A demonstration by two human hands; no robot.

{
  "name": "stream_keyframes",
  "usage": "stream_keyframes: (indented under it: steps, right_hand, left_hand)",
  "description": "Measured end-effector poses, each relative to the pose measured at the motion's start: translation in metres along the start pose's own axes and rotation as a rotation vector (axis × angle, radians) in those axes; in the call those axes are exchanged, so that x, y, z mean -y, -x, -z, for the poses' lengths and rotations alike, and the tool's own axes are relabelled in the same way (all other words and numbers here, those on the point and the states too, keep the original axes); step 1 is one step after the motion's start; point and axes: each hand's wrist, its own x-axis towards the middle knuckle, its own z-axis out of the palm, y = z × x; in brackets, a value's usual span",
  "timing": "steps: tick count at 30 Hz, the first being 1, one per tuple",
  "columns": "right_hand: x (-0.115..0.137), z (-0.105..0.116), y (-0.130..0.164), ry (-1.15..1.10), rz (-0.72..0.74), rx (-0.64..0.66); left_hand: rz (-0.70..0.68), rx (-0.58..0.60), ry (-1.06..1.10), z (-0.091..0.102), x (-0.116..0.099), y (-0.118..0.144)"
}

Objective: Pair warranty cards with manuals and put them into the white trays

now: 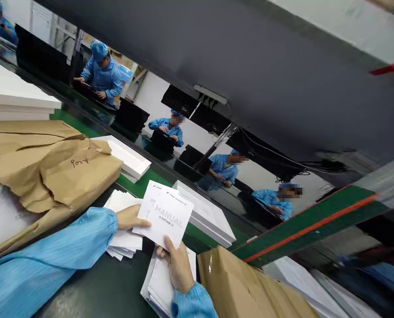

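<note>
taking the printed manual in the hands as the centre of a clock face, the dark work surface [84, 291] spreads from six to eight o'clock. a torn kraft-paper parcel [64, 168], handwriting on its flap and white paper showing at its ripped side, fills nine to ten; it looks partly used. a second kraft-paper package [236, 282] lies at four, and whether it has been opened i cannot tell.

farther out at ten is a white box stack [17, 97]. a white carton [205, 214] lies just beyond the manual at three, and a shallow white tray [124, 159] near half past ten. i see no booklet in either, though the angle hides part of their insides.

two loose piles flank the work: a left paper pile [125, 240] at eight and a lower paper pile [162, 282] at six, partly behind the right hand. both look well stocked, so much seems left.

the left hand [129, 218] pinches a white leaflet [147, 207] under its thumb; the right hand [178, 265] grips the printed manual [173, 212] by its lower edge. manual and leaflet overlap, so this set seems gathered but not yet put down: partway through, by my judgement.
</note>
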Motion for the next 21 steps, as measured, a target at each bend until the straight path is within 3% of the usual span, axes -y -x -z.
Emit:
stream_keyframes:
  steps: [21]
  right_hand:
    - [0.0103, -0.0043, 0.0038, -0.018, -0.017, -0.033]
  left_hand:
    - [-0.039, 0.058, 0.08, 0.0012, -0.002, -0.0006]
